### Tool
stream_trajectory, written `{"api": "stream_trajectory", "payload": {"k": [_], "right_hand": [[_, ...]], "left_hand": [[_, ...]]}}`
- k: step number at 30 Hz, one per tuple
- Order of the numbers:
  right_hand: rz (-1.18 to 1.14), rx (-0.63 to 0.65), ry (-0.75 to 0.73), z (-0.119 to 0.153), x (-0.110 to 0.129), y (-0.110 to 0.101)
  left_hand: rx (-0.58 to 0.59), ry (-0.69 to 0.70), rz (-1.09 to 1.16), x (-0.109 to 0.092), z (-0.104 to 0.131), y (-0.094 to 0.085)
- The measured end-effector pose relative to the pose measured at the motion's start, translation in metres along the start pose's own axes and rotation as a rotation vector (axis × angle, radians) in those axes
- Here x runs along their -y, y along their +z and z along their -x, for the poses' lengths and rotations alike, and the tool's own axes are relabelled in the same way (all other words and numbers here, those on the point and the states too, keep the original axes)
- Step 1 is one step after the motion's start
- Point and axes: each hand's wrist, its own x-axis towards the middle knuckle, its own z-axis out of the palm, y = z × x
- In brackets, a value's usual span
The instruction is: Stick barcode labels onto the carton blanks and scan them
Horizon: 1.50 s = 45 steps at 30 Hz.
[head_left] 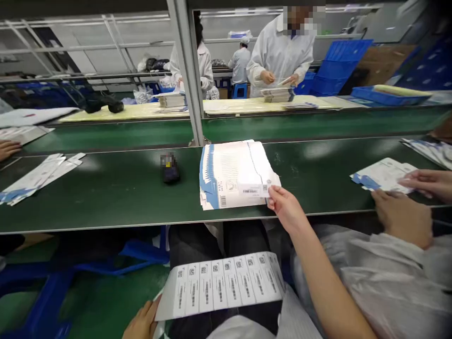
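Note:
A fanned stack of flat white and blue cartons [229,165] lies on the green bench in front of me. My right hand [284,207] pinches the end of a white barcode label [250,189], which lies over the lower right part of the top carton. Across my lap runs a strip of white labels [226,286] with printed codes. My left hand [141,322], at the bottom left, holds the left end of this strip; its fingertips are partly hidden behind it.
A dark handheld device [170,168] sits left of the stack. Other cartons [38,179] lie further left. At the right, a person's hands [406,212] touch more cartons [384,174]. A metal post [189,70] stands behind the stack. People in white coats work beyond.

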Motion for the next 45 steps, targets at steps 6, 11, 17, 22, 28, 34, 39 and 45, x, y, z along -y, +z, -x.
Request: {"api": "stream_trajectory", "payload": {"k": [6, 11, 17, 22, 28, 34, 39, 45], "right_hand": [[0.258, -0.083, 0.022, 0.016, -0.025, 0.021], [0.369, -0.12, -0.061, 0.016, -0.033, 0.028], [0.509, -0.164, -0.067, 0.018, -0.032, 0.029], [0.591, -0.185, -0.023, 0.021, -0.03, 0.031], [0.642, -0.224, 0.001, 0.024, -0.029, 0.036], [0.666, -0.232, -0.008, 0.025, -0.029, 0.041], [0.673, -0.246, -0.023, 0.027, -0.03, 0.045], [0.686, -0.258, -0.057, 0.028, -0.031, 0.047]], "left_hand": [[0.367, -0.089, -0.046, 0.007, -0.041, -0.078], [-0.339, 0.169, 0.144, -0.061, -0.064, -0.166], [-0.954, 0.487, 0.438, -0.153, -0.072, -0.213], [-1.01, 0.501, 0.555, -0.182, -0.092, -0.212], [-1.0, 0.467, 0.492, -0.199, -0.102, -0.206], [-0.858, 0.457, 0.371, -0.211, -0.105, -0.21], [-0.732, 0.483, 0.234, -0.215, -0.106, -0.215], [-0.654, 0.52, 0.115, -0.216, -0.106, -0.216]]}}
